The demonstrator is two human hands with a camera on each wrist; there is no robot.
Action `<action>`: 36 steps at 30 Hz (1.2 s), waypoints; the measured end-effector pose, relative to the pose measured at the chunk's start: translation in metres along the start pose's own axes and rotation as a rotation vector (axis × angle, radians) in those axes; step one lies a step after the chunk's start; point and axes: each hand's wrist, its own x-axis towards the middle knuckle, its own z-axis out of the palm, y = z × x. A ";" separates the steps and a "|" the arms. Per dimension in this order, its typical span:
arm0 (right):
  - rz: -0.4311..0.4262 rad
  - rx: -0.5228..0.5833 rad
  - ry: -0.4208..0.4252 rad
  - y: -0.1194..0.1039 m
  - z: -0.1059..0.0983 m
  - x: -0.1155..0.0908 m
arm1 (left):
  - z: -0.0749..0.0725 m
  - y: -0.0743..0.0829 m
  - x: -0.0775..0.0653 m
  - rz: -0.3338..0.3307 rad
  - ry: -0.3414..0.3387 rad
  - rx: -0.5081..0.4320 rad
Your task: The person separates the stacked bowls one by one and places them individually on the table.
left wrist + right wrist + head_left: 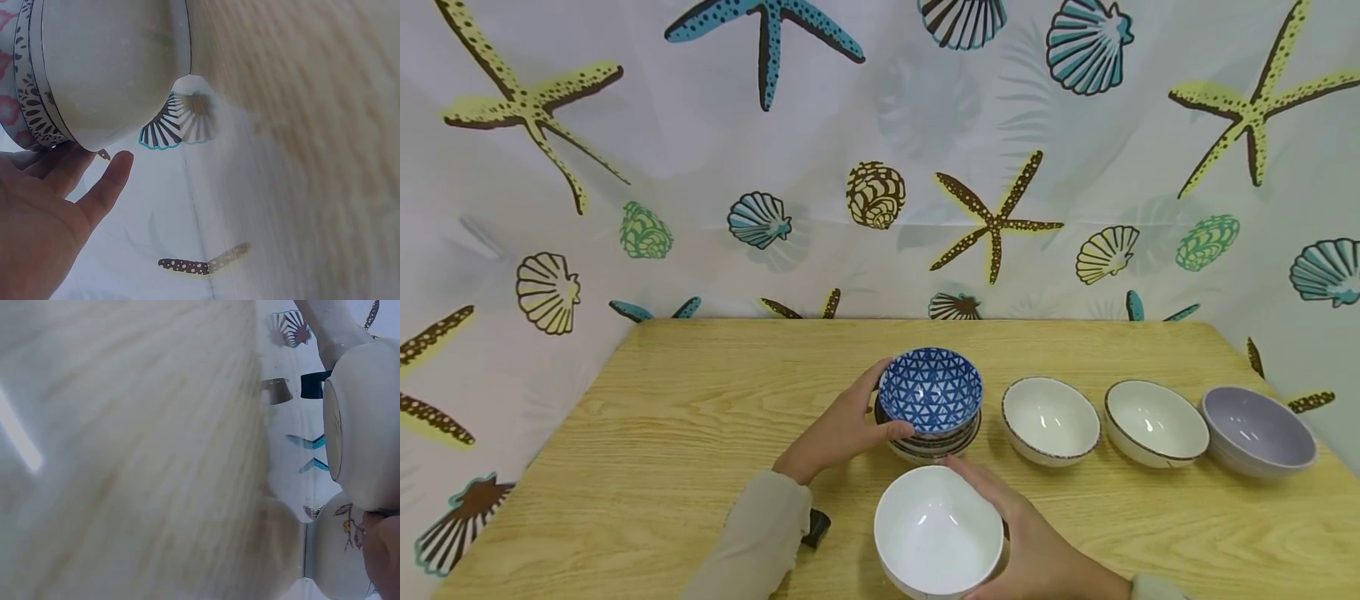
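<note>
My left hand (857,417) spans the near left side of a bowl stack, thumb at the front and fingers at the back, holding the top bowl, a blue one with white triangles (931,390). Below it, the rims of several nested bowls (936,447) show. In the left wrist view my left hand (56,200) reaches round a flowered bowl (7,69) above a large cream bowl (115,69). Nearer me, my right hand (1037,533) grips a plain white bowl (938,531) by its right side. That bowl (369,425) appears raised over the table in the right wrist view.
To the right of the stack stand two white bowls with dark rims, a nearer one (1051,419) and a farther one (1156,422), then a lavender bowl (1258,431). All rest on the wooden table (700,417). A seashell-print cloth (820,192) hangs behind.
</note>
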 end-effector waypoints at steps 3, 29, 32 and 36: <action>0.043 0.002 -0.003 -0.001 0.003 0.000 | 0.000 0.000 0.000 -0.007 -0.004 0.001; 0.074 0.000 -0.079 0.012 0.008 -0.004 | 0.001 -0.001 0.000 -0.067 -0.007 0.000; 0.075 -0.019 -0.096 0.014 0.008 -0.004 | 0.001 -0.001 0.001 -0.069 -0.002 0.005; 0.076 -0.032 -0.109 0.014 0.007 -0.003 | 0.000 0.000 0.001 -0.064 -0.005 0.011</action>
